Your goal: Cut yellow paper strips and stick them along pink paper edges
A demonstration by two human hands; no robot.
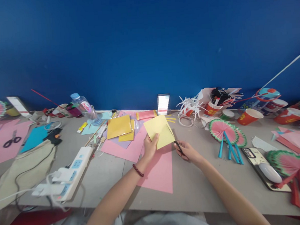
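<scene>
My left hand grips a square sheet of yellow paper by its lower left part, thumb on top. At the paper's lower right edge, my right hand is closed round the black handles of a pair of scissors. A narrow strip along the paper's right side stands partly apart from the sheet. The scissors' blades are hidden at or behind that edge. Beneath the hands lies pink paper on the grey table.
Gold paper packs and a tilted water bottle are at the left, behind a power strip. To the right lie paper fans, a phone with a white mouse, and paper cups. A blue wall rises behind.
</scene>
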